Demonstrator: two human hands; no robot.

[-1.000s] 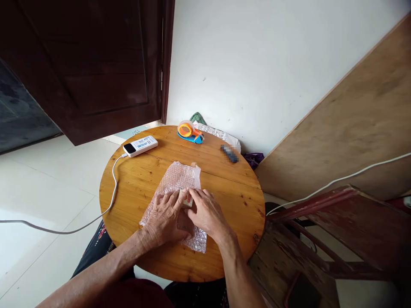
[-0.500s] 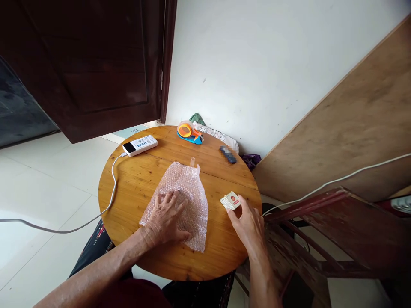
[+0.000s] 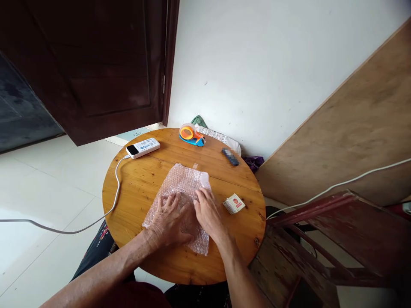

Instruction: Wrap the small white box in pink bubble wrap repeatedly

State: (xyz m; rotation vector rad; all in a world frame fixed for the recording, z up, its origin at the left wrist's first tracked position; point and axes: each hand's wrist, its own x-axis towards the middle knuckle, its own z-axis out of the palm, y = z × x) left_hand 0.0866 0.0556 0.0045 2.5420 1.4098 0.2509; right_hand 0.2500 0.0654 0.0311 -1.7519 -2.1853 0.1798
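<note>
A sheet of pinkish bubble wrap (image 3: 180, 177) lies flat on the round wooden table (image 3: 128, 201). My left hand (image 3: 168, 218) rests on its middle with the fingers spread. On the right part of the wrap lies my right hand (image 3: 208, 211), fingers stretched out and holding nothing. Just right of that hand, a small cream box (image 3: 234, 203) with a red print sits on the wood, apart from both hands. A bit of clear tape (image 3: 195, 166) sticks out at the wrap's far edge.
An orange and blue tape dispenser (image 3: 192, 134) stands at the table's far edge. A white power bank (image 3: 143, 147) with a cable lies at the far left, and a blurred dark object (image 3: 230, 156) at the far right. A dark red wooden chair (image 3: 321, 239) stands on the right.
My right hand has let go of the small box and moved left onto the bubble wrap. The wrap's right edge now lies flatter. My left hand has stayed in place.
</note>
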